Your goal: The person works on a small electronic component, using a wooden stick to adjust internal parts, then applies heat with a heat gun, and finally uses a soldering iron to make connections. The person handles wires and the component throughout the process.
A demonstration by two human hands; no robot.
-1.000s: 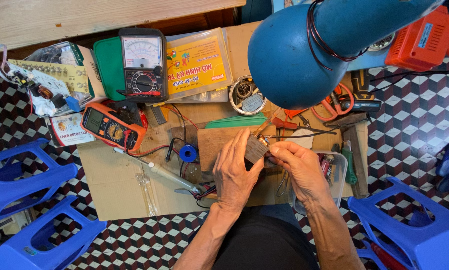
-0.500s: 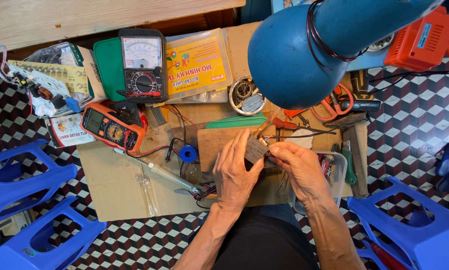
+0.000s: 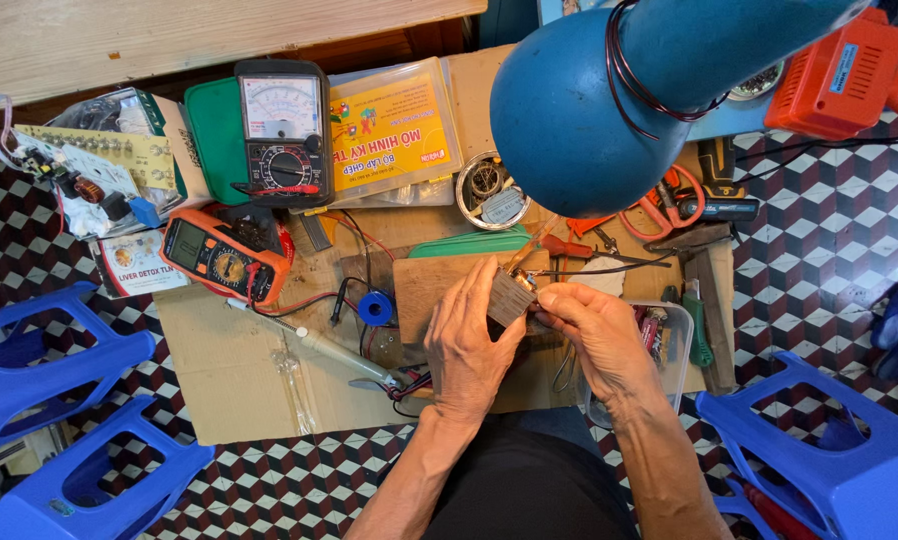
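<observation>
In the head view, both hands meet over a wooden board (image 3: 424,285) near the middle of the cardboard-covered counter (image 3: 229,385): the left hand (image 3: 469,345) is closed around a small grey ribbed block (image 3: 510,297), while the right hand (image 3: 594,335) pinches the block's right side with its fingertips. An orange multimeter (image 3: 224,257) lies toward the counter's left edge, a black analogue meter (image 3: 281,130) sits at the far edge, and a blue lamp shade (image 3: 589,110) hangs over the far right corner.
</observation>
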